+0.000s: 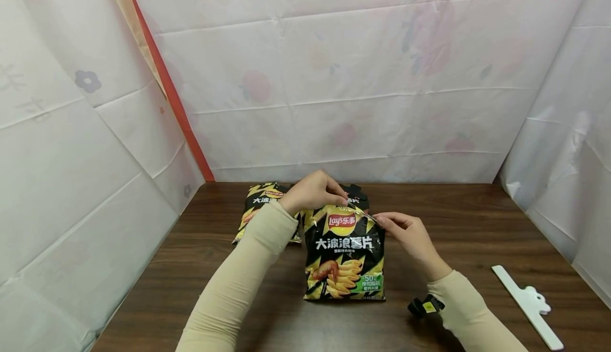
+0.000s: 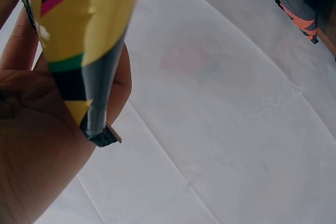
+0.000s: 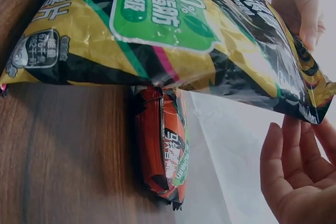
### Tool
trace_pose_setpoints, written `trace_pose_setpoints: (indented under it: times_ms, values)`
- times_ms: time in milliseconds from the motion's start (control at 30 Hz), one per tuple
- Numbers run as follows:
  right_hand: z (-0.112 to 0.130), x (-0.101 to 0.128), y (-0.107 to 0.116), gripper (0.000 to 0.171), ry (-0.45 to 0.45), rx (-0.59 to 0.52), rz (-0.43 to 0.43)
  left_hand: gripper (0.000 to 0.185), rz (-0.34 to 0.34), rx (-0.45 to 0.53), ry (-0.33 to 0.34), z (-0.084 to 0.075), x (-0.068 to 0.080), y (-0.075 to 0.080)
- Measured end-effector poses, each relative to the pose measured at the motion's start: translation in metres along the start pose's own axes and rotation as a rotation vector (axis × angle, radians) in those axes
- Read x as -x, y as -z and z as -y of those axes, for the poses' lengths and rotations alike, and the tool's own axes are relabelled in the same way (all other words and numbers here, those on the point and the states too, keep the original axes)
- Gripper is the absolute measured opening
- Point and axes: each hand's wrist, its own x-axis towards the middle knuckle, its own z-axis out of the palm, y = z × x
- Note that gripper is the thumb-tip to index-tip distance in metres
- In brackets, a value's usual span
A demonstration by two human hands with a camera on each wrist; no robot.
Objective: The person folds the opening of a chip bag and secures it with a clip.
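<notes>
A black and yellow chip bag point(image 1: 343, 256) stands upright on the brown table point(image 1: 477, 225) in the head view. My left hand point(image 1: 334, 199) grips its top edge, fingers curled over the seal. The left wrist view shows the bag's sealed corner point(image 2: 89, 51) against the palm of the left hand point(image 2: 31, 145). My right hand point(image 1: 382, 220) reaches to the bag's top right corner. In the right wrist view the right hand's fingers point(image 3: 294, 171) are straight, their tips just under the corner of the bag point(image 3: 168, 30).
A second chip bag point(image 1: 264, 209) lies behind at the left, seen orange-backed point(image 3: 165, 150) in the right wrist view. A dark packet point(image 1: 357, 195) sits behind the held bag. A white bag clip point(image 1: 525, 304) lies at the right front. White sheets wall the table.
</notes>
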Motion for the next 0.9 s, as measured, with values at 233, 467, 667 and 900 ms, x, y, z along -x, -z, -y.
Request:
trace_pose_setpoints:
  times_ms: [233, 467, 667, 900]
  values:
    - [0.0005, 0.0015, -0.0025, 0.036, -0.015, 0.051, 0.021, 0.015, -0.01, -0.007, -0.028, 0.002, -0.001, -0.0023]
    - [-0.0018, -0.0005, -0.0031, 0.031, 0.019, 0.058, 0.001, 0.015, -0.017, 0.0, -0.02, 0.0005, 0.0005, -0.0033]
    - [-0.0018, -0.0002, -0.0049, 0.029, 0.039, 0.04, -0.008, 0.015, -0.024, -0.013, -0.024, 0.0002, 0.001, -0.0042]
    - [-0.003, 0.0001, -0.0045, 0.028, 0.039, 0.058, -0.018, 0.021, -0.01, -0.08, -0.012, 0.0018, 0.0034, -0.0012]
